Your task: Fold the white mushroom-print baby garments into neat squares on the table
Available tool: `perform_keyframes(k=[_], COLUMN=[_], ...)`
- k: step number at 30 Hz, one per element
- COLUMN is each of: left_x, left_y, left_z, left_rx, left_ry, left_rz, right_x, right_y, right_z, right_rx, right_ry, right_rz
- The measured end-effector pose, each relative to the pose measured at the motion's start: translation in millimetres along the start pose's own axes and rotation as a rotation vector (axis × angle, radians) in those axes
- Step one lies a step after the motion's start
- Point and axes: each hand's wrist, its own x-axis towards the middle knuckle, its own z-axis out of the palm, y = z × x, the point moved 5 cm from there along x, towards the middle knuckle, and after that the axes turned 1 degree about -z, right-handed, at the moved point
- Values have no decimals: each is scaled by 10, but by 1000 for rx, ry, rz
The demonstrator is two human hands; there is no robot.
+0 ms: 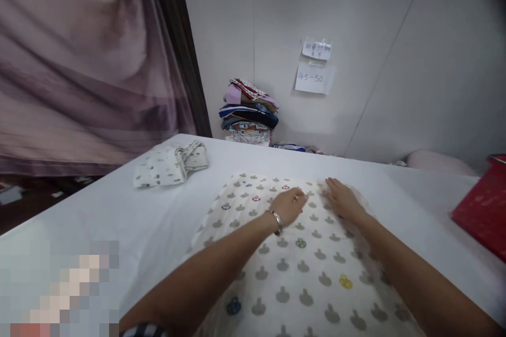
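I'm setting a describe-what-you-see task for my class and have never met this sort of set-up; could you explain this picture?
There is no machine here: a camera on a person's head looks forward and down at their two bare hands. The left hand, with a silvery bracelet at its wrist, and the right hand lie over a pale cloth printed with grey and a few coloured motifs. It is spread on a white table. Neither hand visibly grips anything. A folded patterned cloth lies farther left; a red container shows at the right edge.
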Motion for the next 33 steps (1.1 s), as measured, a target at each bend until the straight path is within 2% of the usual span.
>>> perform_keyframes(k=[2, 3, 5, 7, 9, 13, 18, 21, 24, 26, 29, 33], left_x=[209, 295, 410, 461, 492, 534, 523, 558, 633, 654, 607, 544], left_y=[-208, -387, -803, -1088, -1218, -1221, -1248, -1334, -1378, -1392, -1452, -1543], left_z=[-375, -541, -823, -985, -1028, -1098, -1557, -1746, -1795, -1809, -1830, -1838], left_rx=[344, 520, 739, 821, 847, 822, 785, 739, 700, 692, 692, 684], left_ry=[119, 143, 144, 156, 164, 181, 327, 331, 327, 372, 450, 461], left_rz=[114, 75, -122, -205, -209, -220, -360, -473, -516, -509, -516, -525], right_x=[-28, -46, -73, -75, -57, -40, -174, -265, -285, -282, -285, -289], right_y=[85, 157, 282, 350, 367, 379, 480, 542, 557, 556, 551, 581], right_z=[143, 206, 301, 350, 359, 333, 237, 274, 311, 311, 309, 340], right_rx=[0, -10, -29, -49, -63, -18, -52, -51, -52, -59, -55, -53], right_ry=[-60, -82, -107, -110, -107, -160, -81, -82, -90, -94, -110, -117], right_rz=[73, 128, 196, 211, 205, 211, 268, 318, 319, 314, 290, 267])
